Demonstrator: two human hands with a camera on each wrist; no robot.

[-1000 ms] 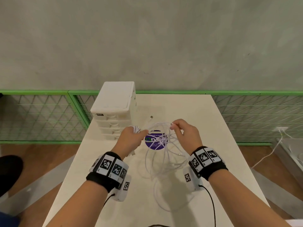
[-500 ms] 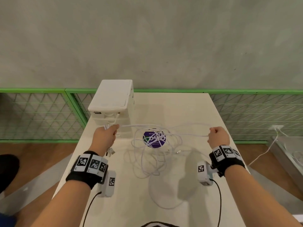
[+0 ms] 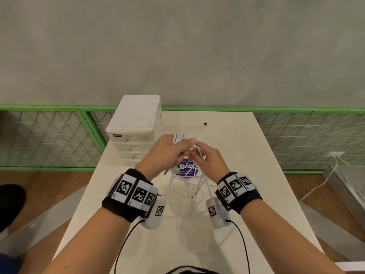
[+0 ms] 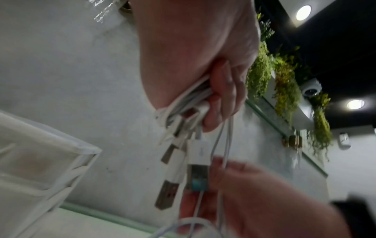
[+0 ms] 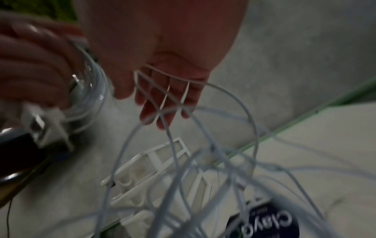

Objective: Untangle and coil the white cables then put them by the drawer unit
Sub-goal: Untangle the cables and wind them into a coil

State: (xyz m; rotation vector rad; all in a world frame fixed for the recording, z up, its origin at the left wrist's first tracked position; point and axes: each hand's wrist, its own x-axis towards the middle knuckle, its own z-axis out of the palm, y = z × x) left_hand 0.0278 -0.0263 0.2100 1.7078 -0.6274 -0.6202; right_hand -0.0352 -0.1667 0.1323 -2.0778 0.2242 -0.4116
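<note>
Left hand [image 3: 167,151], at centre frame in the head view, fisted round a bunch of white cables [image 3: 189,194] with several plugs [image 4: 183,161] dangling below the knuckles. Right hand [image 3: 209,161] just beside it, fingers [image 5: 162,103] loosely spread with strands draped across them and threaded between; no firm pinch visible, more a hooking than a hold. Below both hands, slack loops hanging to the table [image 3: 246,175] and crossing over a round purple sticker [image 3: 187,169]. Thin, smooth, rubbery cord, limp and springy; plugs hard and boxy, white shells with metal tips. Drawer unit [image 3: 136,133] at upper left of the table, matte white plastic, squared, stacked drawers. Likely trouble: pulling a strand sideways while loops cross, tightening a knot instead of freeing it; a plug snagging inside a loop; strands sliding off the spread fingers; bunch springing open if the fist loosens; trailing loops dragging off the near edge.
</note>
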